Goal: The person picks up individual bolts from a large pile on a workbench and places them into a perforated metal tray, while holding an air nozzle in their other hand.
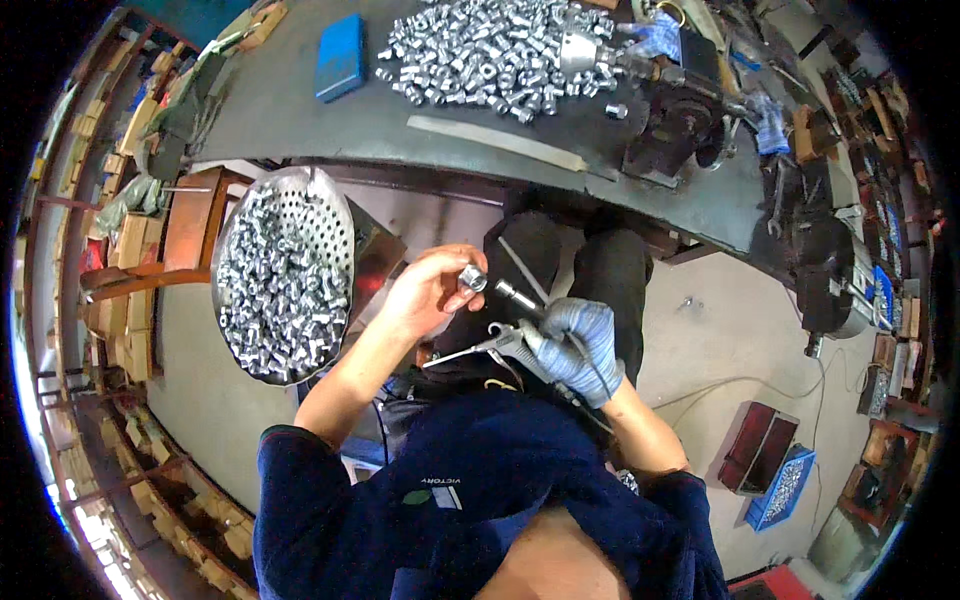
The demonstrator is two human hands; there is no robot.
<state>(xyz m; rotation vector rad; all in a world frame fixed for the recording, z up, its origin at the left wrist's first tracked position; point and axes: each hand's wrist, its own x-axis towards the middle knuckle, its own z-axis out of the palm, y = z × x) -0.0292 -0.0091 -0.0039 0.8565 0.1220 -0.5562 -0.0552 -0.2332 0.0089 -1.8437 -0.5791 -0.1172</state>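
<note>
In front of my lap, my bare left hand [425,292] pinches a small shiny metal fitting [473,278] between thumb and fingers, with its round end facing right. My right hand [582,345], in a grey-blue knit glove, is closed around a slim tool with a bright cylindrical metal head [515,295]. That head points at the fitting, with a small gap between them. A grey air blow gun [512,345] with a thin nozzle lies under the right hand, and I cannot tell whether the fingers also grip it. Beside my left arm, a perforated metal bowl [325,215] holds many similar fittings.
A dark workbench [290,130] crosses ahead, bearing a heap of fittings [490,60], a blue box [340,57], a flat metal strip [495,142] and a vise [680,120]. A blue bin [782,488] stands on the floor at right. Loaded shelves line both sides.
</note>
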